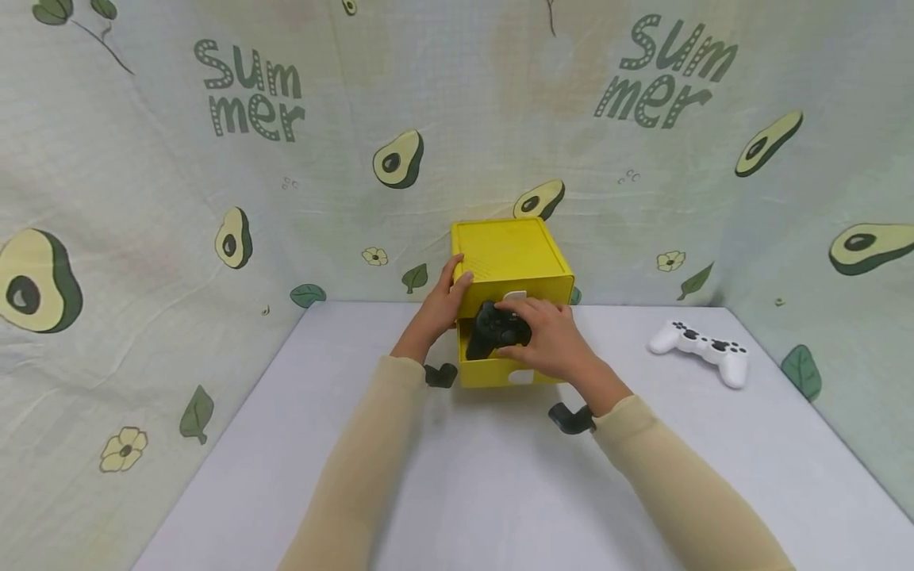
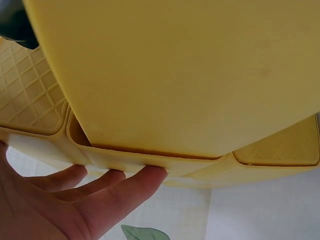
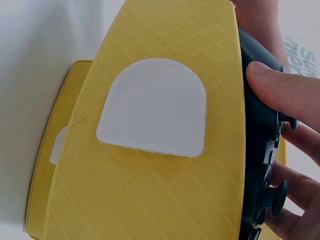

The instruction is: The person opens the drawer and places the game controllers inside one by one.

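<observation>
A yellow drawer box (image 1: 507, 246) stands at the back of the table with a lower drawer (image 1: 493, 374) pulled out. Inside that drawer lies a black game controller (image 1: 489, 329), tilted and partly hidden by my right hand (image 1: 546, 337). The right thumb and fingers grip the controller from either side. In the right wrist view the controller (image 3: 255, 140) shows behind the drawer front, which bears a white tab (image 3: 155, 107). My left hand (image 1: 439, 309) touches the box's left side. In the left wrist view its fingers (image 2: 125, 197) reach fairly straight against the yellow edge.
To the right on the white table (image 1: 493, 492) lies a white game controller (image 1: 700, 349). A cloth (image 1: 457, 95) printed with avocados and leaves hangs right behind the box. Black wrist mounts (image 1: 571, 418) stick out below the wrists.
</observation>
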{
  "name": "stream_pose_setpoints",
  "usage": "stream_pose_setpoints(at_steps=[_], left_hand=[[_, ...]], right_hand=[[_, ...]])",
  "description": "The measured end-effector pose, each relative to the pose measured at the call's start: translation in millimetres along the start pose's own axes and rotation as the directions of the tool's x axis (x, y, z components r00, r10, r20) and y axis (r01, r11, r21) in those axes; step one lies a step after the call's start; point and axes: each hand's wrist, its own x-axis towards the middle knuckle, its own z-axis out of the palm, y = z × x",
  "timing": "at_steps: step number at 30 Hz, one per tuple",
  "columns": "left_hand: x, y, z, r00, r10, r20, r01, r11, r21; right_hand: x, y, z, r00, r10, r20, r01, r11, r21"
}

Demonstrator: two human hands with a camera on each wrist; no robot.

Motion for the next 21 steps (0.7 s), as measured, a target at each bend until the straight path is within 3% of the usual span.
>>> stream_pose_setpoints(at_steps=[11,21], left_hand=[[-1.0,-1.3,1.3,1.0,0.007,0.0,-0.007,1.0,0.009],[0.7,-0.4,0.9,1.0,0.007,-0.001,-0.007,1.0,-0.007]], right_hand=[[3.4,2.5,4.9,0.993,0.062,0.105,-0.068,0.996,0.058],[11.4,7.6,5.0,0.969,0.115,0.218,-0.14,0.985,0.102]])
